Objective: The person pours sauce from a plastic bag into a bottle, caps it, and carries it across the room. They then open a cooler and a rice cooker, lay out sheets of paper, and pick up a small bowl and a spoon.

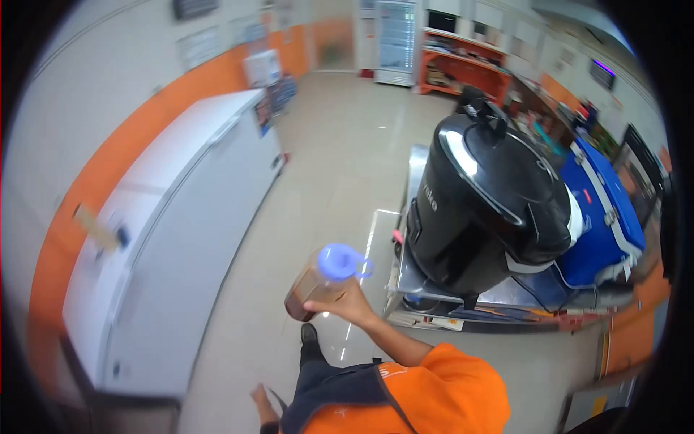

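Observation:
My right hand [343, 302] is closed around a clear bottle [306, 289] with brown liquid inside. The bottle has a lavender-blue lid [337, 262] with a loop at its side, and it leans in my grip above the floor. My left hand [259, 396] hangs low at the bottom of the view, small and blurred. Its fingers look loosely apart, and nothing shows in them. To the right of the bottle stands a large black lidded drink urn or cooker [463, 210] on a metal cart [499, 293].
A long white chest freezer [195, 239] runs along the left wall, with a blurred tan roll-like object [97, 228] on top. A blue cooler box [603, 217] sits beyond the urn. An orange shelf [463, 65] and glass-door fridge [395, 40] stand at the back. Tiled floor [332, 159] lies between.

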`<state>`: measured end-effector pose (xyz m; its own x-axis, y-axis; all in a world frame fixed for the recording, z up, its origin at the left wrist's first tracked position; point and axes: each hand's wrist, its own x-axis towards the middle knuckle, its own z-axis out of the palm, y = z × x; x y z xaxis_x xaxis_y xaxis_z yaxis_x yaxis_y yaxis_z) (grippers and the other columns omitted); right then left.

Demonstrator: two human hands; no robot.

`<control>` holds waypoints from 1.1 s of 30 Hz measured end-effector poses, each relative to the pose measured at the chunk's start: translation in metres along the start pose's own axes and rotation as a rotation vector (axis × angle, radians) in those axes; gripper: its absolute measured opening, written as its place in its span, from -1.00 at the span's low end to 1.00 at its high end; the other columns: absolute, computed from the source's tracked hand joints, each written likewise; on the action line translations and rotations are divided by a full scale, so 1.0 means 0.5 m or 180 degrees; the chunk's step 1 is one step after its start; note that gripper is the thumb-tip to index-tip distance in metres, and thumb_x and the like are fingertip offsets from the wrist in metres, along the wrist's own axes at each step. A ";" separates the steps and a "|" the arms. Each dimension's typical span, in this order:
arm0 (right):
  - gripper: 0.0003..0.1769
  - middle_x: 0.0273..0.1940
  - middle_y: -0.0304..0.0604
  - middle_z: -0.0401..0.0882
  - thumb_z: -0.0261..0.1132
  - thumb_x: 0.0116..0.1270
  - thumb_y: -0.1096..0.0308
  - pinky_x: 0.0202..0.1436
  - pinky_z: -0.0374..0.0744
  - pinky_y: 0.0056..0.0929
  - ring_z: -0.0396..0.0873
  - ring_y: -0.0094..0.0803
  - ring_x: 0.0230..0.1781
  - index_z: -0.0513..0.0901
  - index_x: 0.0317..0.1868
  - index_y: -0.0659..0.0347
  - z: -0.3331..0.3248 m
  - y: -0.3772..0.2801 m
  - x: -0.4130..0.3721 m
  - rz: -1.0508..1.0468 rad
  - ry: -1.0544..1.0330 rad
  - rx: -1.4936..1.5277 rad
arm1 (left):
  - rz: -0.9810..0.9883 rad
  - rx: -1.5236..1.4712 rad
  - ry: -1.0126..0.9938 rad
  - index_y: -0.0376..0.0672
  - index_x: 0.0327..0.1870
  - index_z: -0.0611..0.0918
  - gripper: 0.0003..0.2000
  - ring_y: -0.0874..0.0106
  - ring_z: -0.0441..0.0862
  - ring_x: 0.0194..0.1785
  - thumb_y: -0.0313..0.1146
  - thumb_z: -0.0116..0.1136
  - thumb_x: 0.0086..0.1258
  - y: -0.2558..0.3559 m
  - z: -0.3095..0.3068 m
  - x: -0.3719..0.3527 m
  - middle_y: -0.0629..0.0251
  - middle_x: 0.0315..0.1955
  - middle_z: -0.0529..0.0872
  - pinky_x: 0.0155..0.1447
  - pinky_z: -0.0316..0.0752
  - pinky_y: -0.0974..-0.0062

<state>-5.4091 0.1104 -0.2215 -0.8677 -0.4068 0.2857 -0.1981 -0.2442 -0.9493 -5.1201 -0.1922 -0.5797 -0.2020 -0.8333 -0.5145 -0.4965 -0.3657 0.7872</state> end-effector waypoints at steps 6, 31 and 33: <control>-0.04 -0.02 -0.08 0.58 0.62 -0.27 0.10 0.10 0.52 -0.31 0.58 -0.25 0.00 0.37 0.16 0.22 -0.077 0.169 0.223 0.0648 0.1477 -0.0965 | 0.1007 0.2593 -0.1090 -0.44 -0.05 0.52 -0.58 -0.02 0.53 0.04 -0.27 0.15 0.15 0.403 0.406 0.299 -0.20 -0.09 0.60 0.15 0.41 0.22; -0.21 -0.05 -0.14 0.61 0.63 -0.19 0.13 0.09 0.52 -0.44 0.58 -0.42 -0.05 0.50 0.06 0.29 -1.076 0.409 1.254 0.0454 0.4375 -0.1118 | 0.1945 0.4534 -0.3995 -0.25 -0.09 0.58 -0.72 0.30 0.52 -0.15 -0.23 -0.07 0.41 1.129 2.165 0.302 0.13 -0.22 0.61 -0.15 0.36 0.30; -0.18 -0.05 -0.13 0.61 0.64 -0.22 0.12 0.10 0.52 -0.42 0.58 -0.39 -0.04 0.50 0.05 0.29 -1.176 0.400 1.283 0.0761 0.4770 -0.1260 | 0.2154 0.4588 -0.4075 -0.25 -0.05 0.57 -0.70 0.27 0.51 -0.09 -0.23 -0.10 0.42 1.176 2.343 0.269 0.11 -0.16 0.60 -0.06 0.34 0.27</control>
<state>-6.2734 0.3182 -0.3053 -0.4931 0.8695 -0.0279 0.1112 0.0312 -0.9933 -6.4279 -0.0338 -0.5844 -0.6394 0.2752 -0.7179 -0.1437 0.8745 0.4632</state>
